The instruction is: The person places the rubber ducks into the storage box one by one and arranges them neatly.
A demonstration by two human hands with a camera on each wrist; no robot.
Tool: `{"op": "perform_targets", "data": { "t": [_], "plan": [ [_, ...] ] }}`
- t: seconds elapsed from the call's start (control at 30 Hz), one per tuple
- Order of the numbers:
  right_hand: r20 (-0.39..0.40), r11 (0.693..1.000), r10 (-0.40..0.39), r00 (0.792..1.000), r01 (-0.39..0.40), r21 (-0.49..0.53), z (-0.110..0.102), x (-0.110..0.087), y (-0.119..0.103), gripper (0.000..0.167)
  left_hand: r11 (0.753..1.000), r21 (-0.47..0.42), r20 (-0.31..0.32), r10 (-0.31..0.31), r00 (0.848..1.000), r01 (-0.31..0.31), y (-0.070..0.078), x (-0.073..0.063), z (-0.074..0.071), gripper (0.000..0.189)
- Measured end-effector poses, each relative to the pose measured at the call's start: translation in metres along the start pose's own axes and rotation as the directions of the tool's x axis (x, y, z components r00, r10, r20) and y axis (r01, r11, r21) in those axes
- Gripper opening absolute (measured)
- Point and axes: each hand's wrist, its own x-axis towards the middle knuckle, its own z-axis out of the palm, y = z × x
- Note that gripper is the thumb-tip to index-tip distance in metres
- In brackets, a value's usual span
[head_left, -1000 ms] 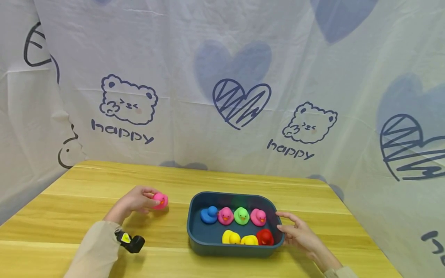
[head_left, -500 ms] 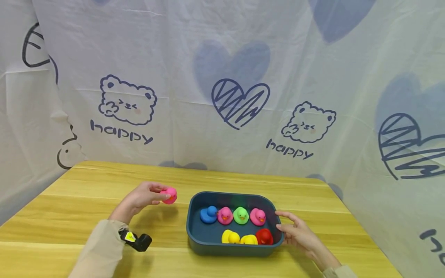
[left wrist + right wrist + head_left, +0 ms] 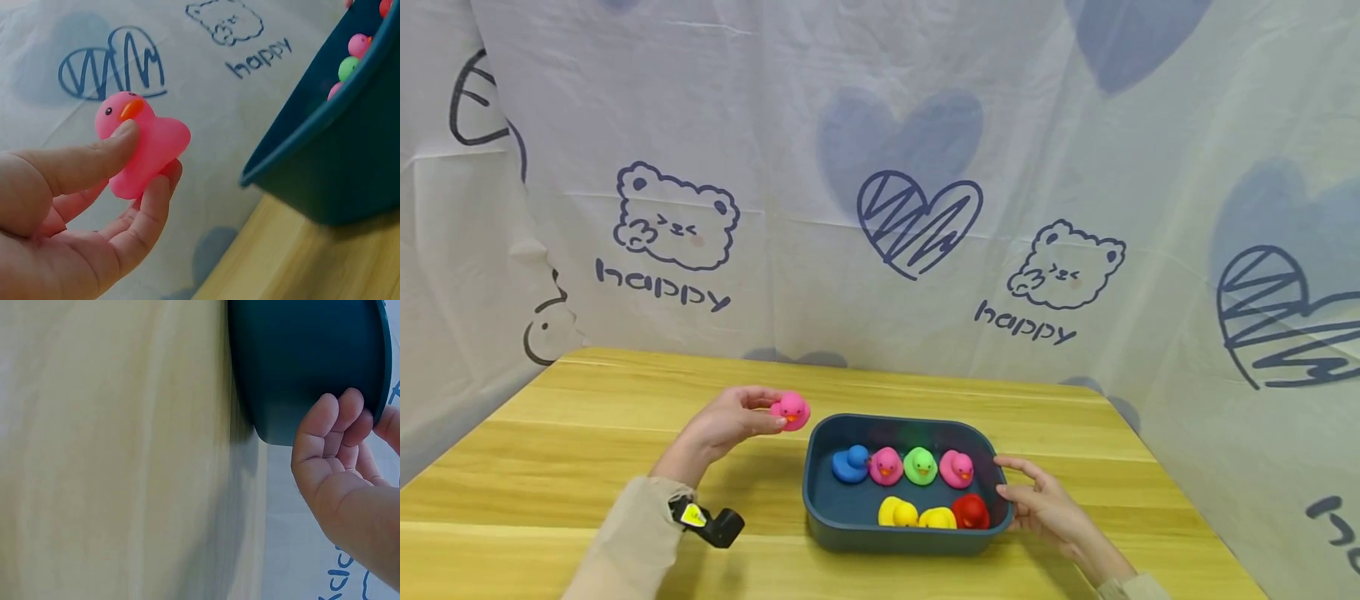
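Observation:
My left hand holds a pink rubber duck in the air, just left of the dark blue-green bin. In the left wrist view, the thumb presses on the front of the duck and the fingers support it from behind and below. At the bin's right end, my right hand grips the rim, two fingertips on top of it. The right wrist view has the other fingers curled against the outer wall of the bin.
Inside the bin, a blue duck, a green duck and two pink ducks stand along the back. Two yellow ducks and a red duck lie along the front. A printed cloth hangs behind the wooden table.
My left hand has lifted the pink duck off the table and carried it right, close to the bin's back left corner. My right hand and the bin stay in place.

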Motion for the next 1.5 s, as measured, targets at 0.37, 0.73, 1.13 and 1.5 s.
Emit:
{"op": "perform_targets", "data": {
  "t": [0.37,0.73,1.13,1.5],
  "plan": [
    [0.005,1.0,0.003,1.0,-0.003,-0.009,-0.001,0.0,0.002,0.047,0.995,0.005,0.164,0.102,0.981,-0.104,0.01,0.005,0.027,0.046],
    [0.005,1.0,-0.006,1.0,0.006,-0.004,0.0,0.0,-0.002,0.048,0.951,0.211,0.349,0.143,0.926,-0.226,0.009,0.014,0.052,0.035],
    [0.003,1.0,0.0,1.0,0.0,-0.008,-0.001,0.0,0.0,0.051,0.901,0.32,0.496,0.105,0.862,-0.294,0.006,0.021,0.074,0.028],
    [0.0,1.0,0.001,1.0,-0.001,-0.009,-0.002,0.001,0.001,0.05,0.906,0.374,0.516,-0.025,0.856,-0.199,0.001,0.024,0.09,0.022]
  ]
}}
